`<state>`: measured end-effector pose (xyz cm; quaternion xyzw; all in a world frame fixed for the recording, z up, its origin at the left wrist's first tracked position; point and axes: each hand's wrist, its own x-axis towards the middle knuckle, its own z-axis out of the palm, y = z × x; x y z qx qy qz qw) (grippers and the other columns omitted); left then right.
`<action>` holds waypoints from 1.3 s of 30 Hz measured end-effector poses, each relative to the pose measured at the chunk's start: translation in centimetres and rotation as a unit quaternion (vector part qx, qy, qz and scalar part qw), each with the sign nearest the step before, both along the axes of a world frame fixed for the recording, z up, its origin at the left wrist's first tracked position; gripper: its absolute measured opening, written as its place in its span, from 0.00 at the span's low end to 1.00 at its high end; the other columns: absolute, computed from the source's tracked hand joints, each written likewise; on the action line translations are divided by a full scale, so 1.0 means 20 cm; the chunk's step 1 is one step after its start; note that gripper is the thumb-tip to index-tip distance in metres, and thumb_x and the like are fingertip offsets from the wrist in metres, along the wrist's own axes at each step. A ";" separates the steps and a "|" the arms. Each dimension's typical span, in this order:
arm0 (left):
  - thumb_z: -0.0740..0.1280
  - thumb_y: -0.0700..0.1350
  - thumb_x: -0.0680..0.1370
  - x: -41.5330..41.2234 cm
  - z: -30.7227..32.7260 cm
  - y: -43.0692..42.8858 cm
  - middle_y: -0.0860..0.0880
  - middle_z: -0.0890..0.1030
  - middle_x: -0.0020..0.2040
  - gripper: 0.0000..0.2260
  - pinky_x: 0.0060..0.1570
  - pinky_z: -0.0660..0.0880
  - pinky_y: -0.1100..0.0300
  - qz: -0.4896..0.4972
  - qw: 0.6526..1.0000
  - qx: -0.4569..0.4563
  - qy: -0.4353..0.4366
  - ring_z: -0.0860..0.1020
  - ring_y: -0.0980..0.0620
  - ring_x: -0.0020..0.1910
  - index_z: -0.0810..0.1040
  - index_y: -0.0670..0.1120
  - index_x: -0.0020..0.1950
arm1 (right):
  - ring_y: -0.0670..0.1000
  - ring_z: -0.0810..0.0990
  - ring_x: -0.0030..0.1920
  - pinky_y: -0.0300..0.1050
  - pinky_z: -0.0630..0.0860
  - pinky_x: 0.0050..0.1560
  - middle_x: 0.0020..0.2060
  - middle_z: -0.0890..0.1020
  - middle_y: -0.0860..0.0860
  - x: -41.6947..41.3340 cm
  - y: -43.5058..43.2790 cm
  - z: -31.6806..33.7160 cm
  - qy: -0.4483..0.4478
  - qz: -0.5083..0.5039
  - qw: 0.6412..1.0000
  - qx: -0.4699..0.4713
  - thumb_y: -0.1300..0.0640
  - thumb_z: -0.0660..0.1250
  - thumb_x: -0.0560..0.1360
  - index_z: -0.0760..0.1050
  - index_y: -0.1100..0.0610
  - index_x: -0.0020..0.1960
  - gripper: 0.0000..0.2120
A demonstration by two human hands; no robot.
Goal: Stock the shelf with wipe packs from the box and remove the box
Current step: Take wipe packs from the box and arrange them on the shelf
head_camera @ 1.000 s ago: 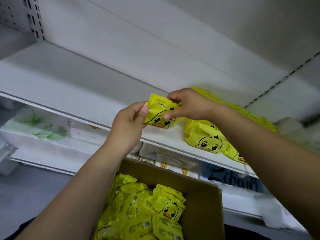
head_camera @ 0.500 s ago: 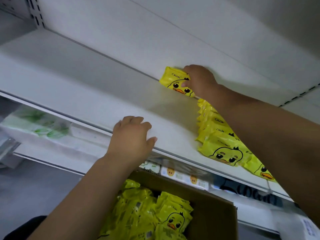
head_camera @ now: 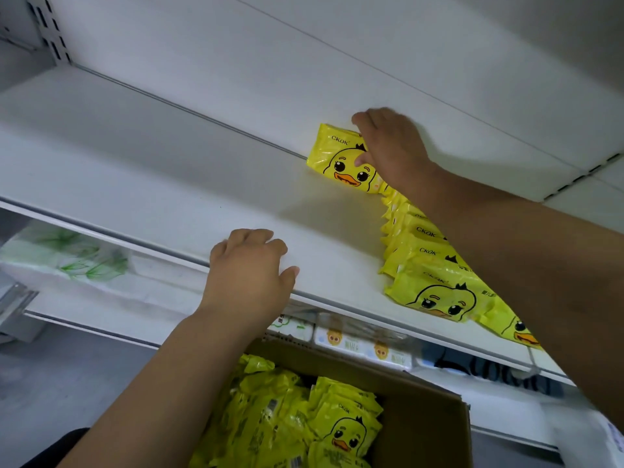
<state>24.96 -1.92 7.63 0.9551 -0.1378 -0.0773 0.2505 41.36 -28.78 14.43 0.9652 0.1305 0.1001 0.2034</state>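
The wipe pack, a second ago between both hands, now stands stocked at the back edge of the shelf, gripped by the right hand, while the left hand rests empty on the front edge.

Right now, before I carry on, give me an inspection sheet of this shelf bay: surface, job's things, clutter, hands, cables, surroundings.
Surface: white shelf, flat, with a rail along its front edge.
Job's things: one yellow wipe pack stands against the back panel; a row of packs runs from beside it to the front edge; the open cardboard box below holds many loose packs.
Clutter: nothing seen.
Hands: right hand grips the wipe pack, thumb on its face; left hand rests on the shelf's front edge, holding nothing.
Cables: nothing seen.
Surroundings: the lower shelf holds green-printed tissue packs and white duck-printed packs; slotted upright at top left.
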 end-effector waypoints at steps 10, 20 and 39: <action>0.64 0.52 0.83 -0.04 0.02 0.03 0.51 0.77 0.68 0.17 0.67 0.67 0.54 -0.006 0.995 -0.100 -0.021 0.69 0.49 0.71 0.77 0.48 0.69 | 0.57 0.74 0.61 0.53 0.71 0.57 0.59 0.77 0.55 -0.38 0.23 0.02 -0.019 -0.065 0.977 0.202 0.47 0.70 0.77 0.75 0.58 0.62 0.20; 0.70 0.49 0.78 -0.32 -0.02 0.15 0.49 0.78 0.45 0.07 0.48 0.75 0.50 0.042 0.985 -0.163 -0.036 0.78 0.45 0.49 0.77 0.48 0.44 | 0.54 0.76 0.61 0.48 0.72 0.60 0.56 0.81 0.52 -1.37 0.45 -0.22 0.011 -0.041 0.895 0.444 0.55 0.68 0.80 0.78 0.58 0.59 0.10; 0.69 0.59 0.78 -0.78 -0.32 0.21 0.36 0.54 0.80 0.47 0.73 0.64 0.47 0.098 0.964 -0.003 0.247 0.61 0.34 0.77 0.43 0.38 0.81 | 0.61 0.66 0.73 0.52 0.68 0.70 0.71 0.69 0.61 -1.98 0.11 -1.36 0.274 -0.395 0.792 0.375 0.51 0.77 0.73 0.66 0.60 0.74 0.36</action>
